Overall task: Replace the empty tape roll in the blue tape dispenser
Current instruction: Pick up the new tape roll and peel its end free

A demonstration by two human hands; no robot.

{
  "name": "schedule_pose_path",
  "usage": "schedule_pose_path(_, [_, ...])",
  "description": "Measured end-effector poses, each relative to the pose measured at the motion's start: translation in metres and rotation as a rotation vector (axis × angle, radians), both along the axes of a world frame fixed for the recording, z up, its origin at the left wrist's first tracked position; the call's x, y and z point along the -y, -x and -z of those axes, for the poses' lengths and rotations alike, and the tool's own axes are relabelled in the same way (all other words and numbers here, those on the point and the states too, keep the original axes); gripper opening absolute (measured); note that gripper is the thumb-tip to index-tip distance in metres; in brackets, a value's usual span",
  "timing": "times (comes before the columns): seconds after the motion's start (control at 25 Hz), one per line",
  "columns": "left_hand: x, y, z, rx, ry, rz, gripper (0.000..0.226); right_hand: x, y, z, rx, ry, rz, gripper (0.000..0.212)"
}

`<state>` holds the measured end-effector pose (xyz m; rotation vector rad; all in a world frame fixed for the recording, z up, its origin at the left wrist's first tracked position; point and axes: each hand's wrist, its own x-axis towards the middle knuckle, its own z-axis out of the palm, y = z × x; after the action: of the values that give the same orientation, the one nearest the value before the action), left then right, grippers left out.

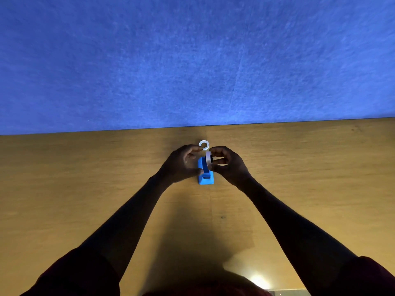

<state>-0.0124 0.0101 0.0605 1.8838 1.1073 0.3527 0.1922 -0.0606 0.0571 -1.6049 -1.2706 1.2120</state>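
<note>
Tape dispenser (205,174) between left hand (183,164), right hand (227,164)

Dispenser (205,171) on table (85,178), loose ring (204,144) behind it, hands flanking

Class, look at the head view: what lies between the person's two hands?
The blue tape dispenser and an upright white tape roll at its top, seen in the head view.
</note>
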Motion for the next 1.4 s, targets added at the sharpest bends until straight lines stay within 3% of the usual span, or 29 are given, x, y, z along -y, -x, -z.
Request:
schedule_pose_path(0.2, [0.010,-0.013,-0.003,-0.088,-0.292,0.061,0.077,0.000,0.004,0.004,0.015,0.012,0.017,0.058])
schedule_pose_path(0.68, [0.006,-0.024,0.005,-0.168,-0.426,0.058,0.059,-0.004,0.000,0.022,0.020,0.041,0.024,0.064])
schedule_pose_path(0.8, [0.001,-0.027,0.011,-0.210,-0.429,0.055,0.061,-0.004,-0.005,0.032,0.090,0.123,0.014,0.081])
schedule_pose_path(1.04, [-0.005,-0.032,0.022,-0.301,-0.425,0.065,0.059,0.004,-0.007,0.052,0.411,0.235,-0.114,0.107])
schedule_pose_path(1.4, [-0.011,-0.032,0.039,-0.275,-0.289,0.048,0.057,0.002,-0.006,0.052,0.540,0.232,-0.195,0.101])
